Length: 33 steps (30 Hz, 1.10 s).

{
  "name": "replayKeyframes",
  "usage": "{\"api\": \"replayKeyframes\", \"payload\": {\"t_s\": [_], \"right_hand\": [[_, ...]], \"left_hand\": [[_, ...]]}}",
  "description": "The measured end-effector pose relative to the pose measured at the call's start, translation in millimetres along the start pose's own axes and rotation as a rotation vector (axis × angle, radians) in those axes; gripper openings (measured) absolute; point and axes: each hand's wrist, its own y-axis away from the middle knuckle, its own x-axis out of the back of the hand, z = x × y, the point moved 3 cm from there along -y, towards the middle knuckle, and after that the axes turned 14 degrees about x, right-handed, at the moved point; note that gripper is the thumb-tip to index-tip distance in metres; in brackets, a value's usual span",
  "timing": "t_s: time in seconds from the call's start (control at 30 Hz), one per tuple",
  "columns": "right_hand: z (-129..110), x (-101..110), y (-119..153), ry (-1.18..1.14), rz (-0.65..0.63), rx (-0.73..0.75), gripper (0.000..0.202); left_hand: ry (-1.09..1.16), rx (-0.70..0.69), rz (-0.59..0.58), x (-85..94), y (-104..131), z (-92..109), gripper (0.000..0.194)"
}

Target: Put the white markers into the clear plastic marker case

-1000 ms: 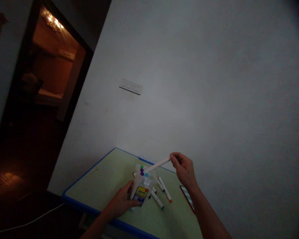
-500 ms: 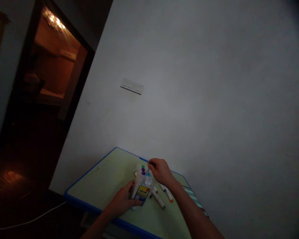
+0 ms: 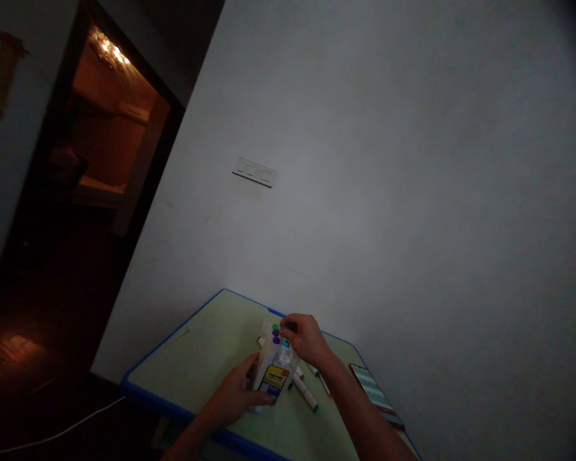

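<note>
My left hand is closed around the lower side of a clear plastic marker case, its thumb across the front by a yellow and blue label. The case stands tilted on the table, with several markers upright inside. Their green cap, purple caps and light blue cap show at the top. My right hand is pinched at the case's open top, beside the caps; what its fingertips hold is hidden. Loose white markers lie on the table right of the case, partly under my right forearm.
The pale green table has a blue rim and stands against a white wall. On its right side lies a phone-like flat object with a striped bright face. A white cable runs over the dark floor at left, near a doorway.
My right hand has come down and slightly left, closer to the caps at the case's top. My left hand keeps its hold. The view has shifted a little, showing more of the flat object.
</note>
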Motion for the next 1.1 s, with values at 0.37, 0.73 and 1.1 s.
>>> {"api": "replayKeyframes", "payload": {"t_s": [0.37, 0.73, 1.1], "right_hand": [[1.7, -1.7, 7.4, -0.076, 0.145, 0.047, 0.025], [-1.7, 5.8, 11.1, -0.152, 0.209, -0.009, 0.024], [24.6, -14.9, 92.2, -0.342, 0.649, -0.293, 0.027]], "left_hand": [[-0.011, -0.023, 0.010, 0.1, 1.3, 3.6, 0.061], [-0.050, -0.030, 0.042, 2.3, -0.4, 0.4, 0.065], [-0.080, -0.033, 0.058, 0.4, 3.3, 8.7, 0.058]]}}
